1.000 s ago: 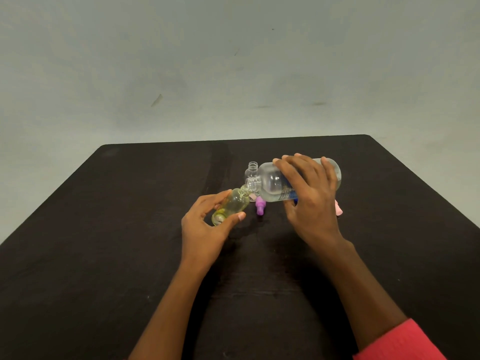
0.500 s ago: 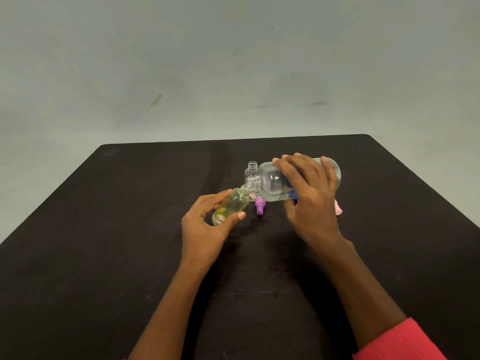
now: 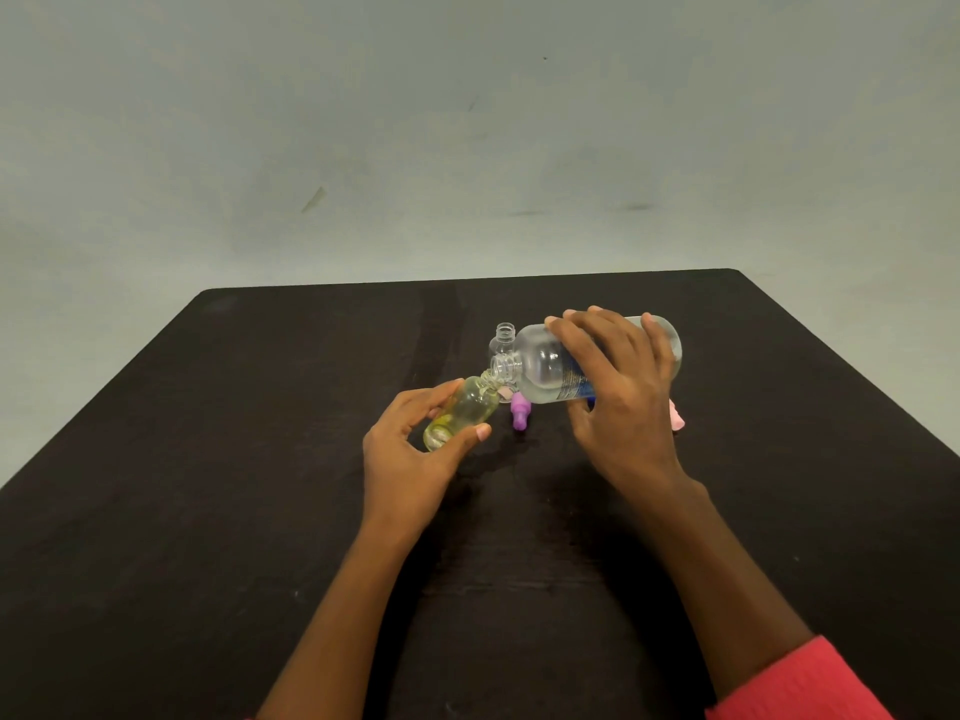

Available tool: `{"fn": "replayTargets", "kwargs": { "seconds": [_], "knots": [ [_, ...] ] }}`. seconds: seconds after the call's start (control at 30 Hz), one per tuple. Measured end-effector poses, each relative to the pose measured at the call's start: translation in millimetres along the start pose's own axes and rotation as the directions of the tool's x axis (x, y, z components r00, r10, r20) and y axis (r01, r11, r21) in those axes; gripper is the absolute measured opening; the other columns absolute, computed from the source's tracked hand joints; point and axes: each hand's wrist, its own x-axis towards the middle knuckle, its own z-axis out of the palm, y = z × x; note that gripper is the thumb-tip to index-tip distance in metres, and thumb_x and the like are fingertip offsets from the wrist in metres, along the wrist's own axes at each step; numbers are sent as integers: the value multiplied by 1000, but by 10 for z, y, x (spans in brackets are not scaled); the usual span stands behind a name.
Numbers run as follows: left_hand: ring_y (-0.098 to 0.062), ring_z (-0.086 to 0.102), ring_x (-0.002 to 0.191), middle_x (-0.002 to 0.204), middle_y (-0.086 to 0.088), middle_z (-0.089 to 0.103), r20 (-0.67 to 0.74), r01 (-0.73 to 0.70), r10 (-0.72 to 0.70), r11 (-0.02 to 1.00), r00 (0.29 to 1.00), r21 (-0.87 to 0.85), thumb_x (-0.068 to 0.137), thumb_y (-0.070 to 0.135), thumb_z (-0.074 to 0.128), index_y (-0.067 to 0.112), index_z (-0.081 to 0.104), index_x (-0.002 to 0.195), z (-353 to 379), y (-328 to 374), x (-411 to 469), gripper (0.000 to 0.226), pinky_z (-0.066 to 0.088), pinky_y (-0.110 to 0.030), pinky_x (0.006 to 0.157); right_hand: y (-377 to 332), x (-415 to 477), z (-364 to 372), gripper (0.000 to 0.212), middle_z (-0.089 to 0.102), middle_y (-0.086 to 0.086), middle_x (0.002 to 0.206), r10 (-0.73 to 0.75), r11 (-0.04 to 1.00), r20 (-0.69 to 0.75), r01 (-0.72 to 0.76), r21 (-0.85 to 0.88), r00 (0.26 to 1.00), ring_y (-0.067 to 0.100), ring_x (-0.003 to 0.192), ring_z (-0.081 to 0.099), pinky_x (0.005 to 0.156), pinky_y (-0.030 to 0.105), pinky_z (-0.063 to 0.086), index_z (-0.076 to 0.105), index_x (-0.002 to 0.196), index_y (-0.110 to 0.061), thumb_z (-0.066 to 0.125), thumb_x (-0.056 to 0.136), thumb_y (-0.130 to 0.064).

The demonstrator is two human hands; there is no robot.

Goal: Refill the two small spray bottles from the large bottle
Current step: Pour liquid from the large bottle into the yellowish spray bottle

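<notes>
Over the dark table (image 3: 260, 459), the right hand (image 3: 618, 402) wraps the large bottle (image 3: 545, 368), tipped nearly flat so its mouth meets the neck of the yellow small bottle (image 3: 462, 410), which the left hand (image 3: 410, 454) grips tilted to catch the pour. Beyond the left fingertips a clear small bottle (image 3: 503, 341) stands open, likely next; a purple cap (image 3: 520, 412) lies between the hands

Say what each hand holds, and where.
Left hand grips the yellowish small bottle by its lower body; right hand grips the large bottle around its body.
</notes>
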Motion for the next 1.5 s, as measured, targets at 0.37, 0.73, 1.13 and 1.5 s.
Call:
{"fn": "replayTargets", "kwargs": {
  "seconds": [0.37,0.73,1.13,1.5],
  "knots": [
    [-7,64,96,102,5,70,1,-6,6,1000,1000,-4,67,8,83,22,71,108,-2,8,-3,45,45,-8,80,-3,1,-2,82,58,3,127,3,1000,0,-3,8,1000,20,126,45,116,42,14,48,130,-21,71,58,11],
    [-8,63,97,102,4,70,5,-3,3,1000,1000,-4,68,9,83,21,71,109,-3,1,-2,44,44,-8,80,3,0,1,83,59,4,127,-3,1000,-7,3,6,1000,20,126,45,115,44,17,47,130,-22,72,58,11],
    [-5,63,96,102,4,69,0,-9,9,1000,1000,-2,67,8,83,21,71,108,-7,5,-2,45,45,-8,81,4,-7,-1,82,58,4,127,-5,1000,-2,5,5,1000,20,127,44,116,43,16,47,130,-21,72,59,11],
    [-8,64,96,102,3,70,-3,-13,13,1000,1000,2,67,8,83,20,71,108,7,-18,6,44,44,-8,80,8,1,-4,79,59,4,127,-3,1000,-3,3,-1,1000,22,126,46,117,40,12,51,130,-19,70,59,10]
  ]
}}
